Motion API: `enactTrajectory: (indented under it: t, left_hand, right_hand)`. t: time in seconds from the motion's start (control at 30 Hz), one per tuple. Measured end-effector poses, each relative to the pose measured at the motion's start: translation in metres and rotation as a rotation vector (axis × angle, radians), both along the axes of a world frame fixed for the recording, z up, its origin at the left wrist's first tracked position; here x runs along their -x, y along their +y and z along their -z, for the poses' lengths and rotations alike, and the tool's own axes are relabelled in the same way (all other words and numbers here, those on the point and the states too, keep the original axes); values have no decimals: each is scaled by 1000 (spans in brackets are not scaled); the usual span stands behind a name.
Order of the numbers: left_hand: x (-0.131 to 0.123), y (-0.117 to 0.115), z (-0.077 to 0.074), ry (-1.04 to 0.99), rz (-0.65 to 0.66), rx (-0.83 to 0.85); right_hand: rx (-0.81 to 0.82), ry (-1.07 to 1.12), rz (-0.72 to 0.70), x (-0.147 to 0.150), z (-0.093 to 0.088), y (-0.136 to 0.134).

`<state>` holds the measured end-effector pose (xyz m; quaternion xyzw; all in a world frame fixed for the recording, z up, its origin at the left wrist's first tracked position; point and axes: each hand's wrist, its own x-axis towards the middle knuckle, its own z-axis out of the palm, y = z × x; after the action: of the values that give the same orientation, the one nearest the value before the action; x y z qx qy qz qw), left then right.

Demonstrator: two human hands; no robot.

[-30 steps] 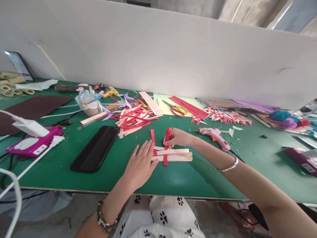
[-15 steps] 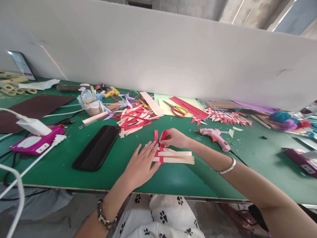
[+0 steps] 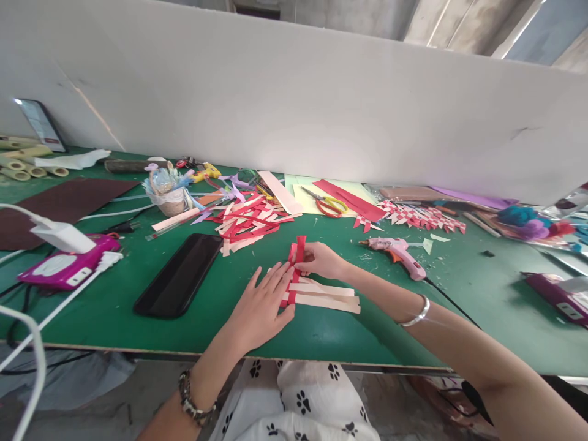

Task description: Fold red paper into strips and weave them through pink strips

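Observation:
My left hand [image 3: 264, 303] lies flat with its fingers stretched over the left part of a small weave of paper strips, pressing it to the table. Pale pink paper strips [image 3: 327, 301] stick out to the right from under it. A red paper strip [image 3: 301, 246] runs crosswise through them, its far end standing up. My right hand [image 3: 319, 260] pinches this red strip between thumb and fingers, just right of my left fingertips. Another red strip shows beside it, partly covered by my left hand, which also hides most of the weave.
A black phone [image 3: 180, 275] lies left of my hands. Behind it is a heap of red and pink strips [image 3: 250, 222]. Scissors [image 3: 328, 203] rest on yellow paper. To the right lie a pink glue gun [image 3: 399, 252] with its cord and red-white woven pieces [image 3: 422, 215]. A purple power strip [image 3: 68, 266] sits at left.
The red strip in my right hand has shifted left, closer against the other red strip, and its far end now stands straighter. My left hand has stayed nearly still.

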<state>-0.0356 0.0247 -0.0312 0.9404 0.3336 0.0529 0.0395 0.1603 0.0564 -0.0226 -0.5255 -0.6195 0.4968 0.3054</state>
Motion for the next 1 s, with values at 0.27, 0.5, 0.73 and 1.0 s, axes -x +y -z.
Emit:
enactTrajectory:
  t: [0.27, 0.5, 0.73, 1.0]
  left_hand:
    - [-1, 0, 4, -4, -33, 9]
    - [2, -2, 2, -112, -34, -42]
    - [3, -21, -1, -218, -281, -107]
    - [-8, -31, -6, -248, -344, -59]
  right_hand:
    - [43, 35, 38, 4, 4, -6]
    - [11, 7, 53, 1, 3, -5]
    - [-375, -472, 374, -15, -17, -25]
    - [-669, -700, 7, 6, -25, -75]
